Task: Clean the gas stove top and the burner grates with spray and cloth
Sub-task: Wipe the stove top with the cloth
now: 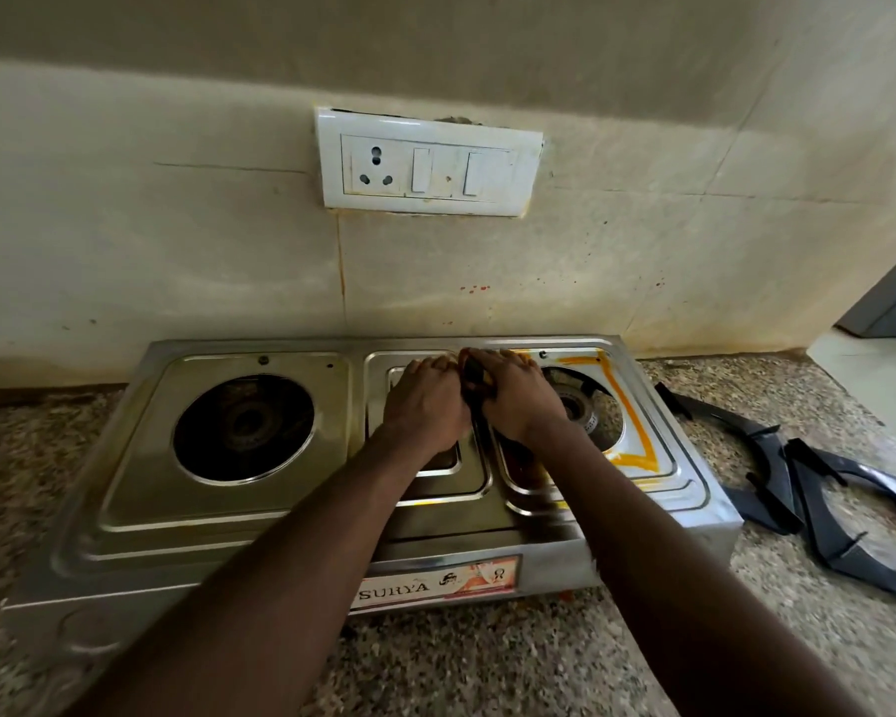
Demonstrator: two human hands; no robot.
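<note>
Though the speckled stone surface [487,675] and the stained wall [177,225] fill most of the view, the work centres on the steel stove [141,509], which stands on the surface with its back against the wall. Its left burner [244,424] and right burner [583,406] are both bare. The two black grates [813,509] lie on the surface just right of the stove, one overlapping the other. A white socket plate [428,165] sits on the wall above the stove's middle.

Over the stove's centre panel, near its back edge, the left hand [425,401] and right hand [518,395] meet. The right hand's fingers curl over a dark wad [474,377], probably the cloth. The left hand is bunched against it, but I cannot tell whether it grips. An orange stain [633,460] rings the right burner's recess. No spray bottle shows.

The stove top looks stiff, smooth and likely slick once wet. The stove itself seems light enough to slide, so one hand should brace its front rim. The grates look rigid and fairly heavy, with inward prongs, and are best taken by the outer frame. The wad looks soft and is best bunched in the palm.
</note>
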